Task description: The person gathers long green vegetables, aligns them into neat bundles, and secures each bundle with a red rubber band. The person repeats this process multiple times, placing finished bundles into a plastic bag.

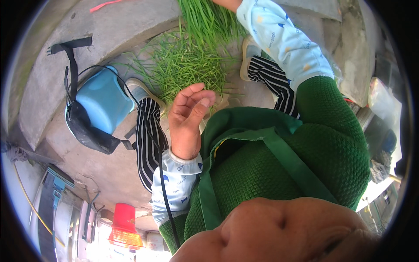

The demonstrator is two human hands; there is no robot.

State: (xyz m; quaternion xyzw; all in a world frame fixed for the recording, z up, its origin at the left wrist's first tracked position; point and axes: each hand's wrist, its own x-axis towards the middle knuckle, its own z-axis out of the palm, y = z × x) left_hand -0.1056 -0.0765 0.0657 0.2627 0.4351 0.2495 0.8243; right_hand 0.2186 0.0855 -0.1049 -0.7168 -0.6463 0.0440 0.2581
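Note:
My left hand (188, 122) is raised over the near edge of a loose pile of short green grass-like leaves (188, 67), its fingers loosely curled and nothing between them. Beyond the pile lies a bunch of longer green leaves (209, 23), cut off by the top edge. My right arm reaches up past it; only the wrist end of my right hand (229, 3) shows, close to the long leaves, and its fingers are out of frame. Light blue patterned sleeve covers are on both forearms. The piles lie on concrete between my shoes.
Left of my leg is a light blue plastic stool (101, 98) with a black bag (91, 131) against it. A black cable (160, 157) crosses my left sleeve. Concrete steps (131, 19) curve behind. A red bucket (124, 217) and basket stand lower left; a clear plastic bag (379, 95) is at right.

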